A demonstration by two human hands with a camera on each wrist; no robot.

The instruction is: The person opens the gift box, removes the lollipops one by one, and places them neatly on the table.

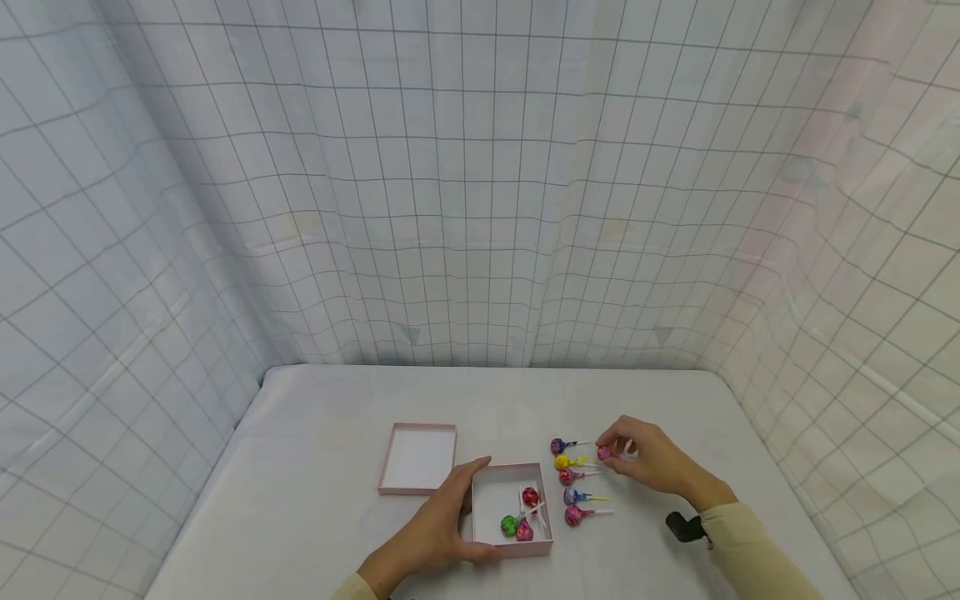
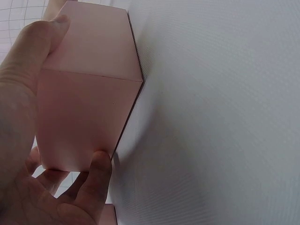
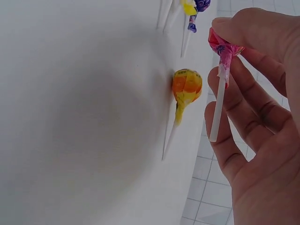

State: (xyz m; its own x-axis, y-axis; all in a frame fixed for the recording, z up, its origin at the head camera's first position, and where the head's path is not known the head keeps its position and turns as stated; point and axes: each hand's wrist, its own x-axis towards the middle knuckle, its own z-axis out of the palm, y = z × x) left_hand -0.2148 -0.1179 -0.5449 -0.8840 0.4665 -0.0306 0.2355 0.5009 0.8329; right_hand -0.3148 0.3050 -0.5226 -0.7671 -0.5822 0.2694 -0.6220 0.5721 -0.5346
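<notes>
On the white-covered table [image 1: 330,500] stands an open pink box [image 1: 528,550], probably light, stiff card that could dent if squeezed; its side walls suit a hold. The shallow pink-rimmed lid [image 1: 422,458] lies beyond it, to the left. The left hand [image 1: 444,527] grips the box, thumb on the near wall, fingers bent round the opposite side. The right hand [image 1: 651,456] pinches a pink lollipop [image 3: 223,50] by its wrapped head, other fingers apart, near the row of lollipops [image 1: 567,477] right of the box. It should be light and hard, its wrapper slippery; the head offers surer purchase than the thin stick.
</notes>
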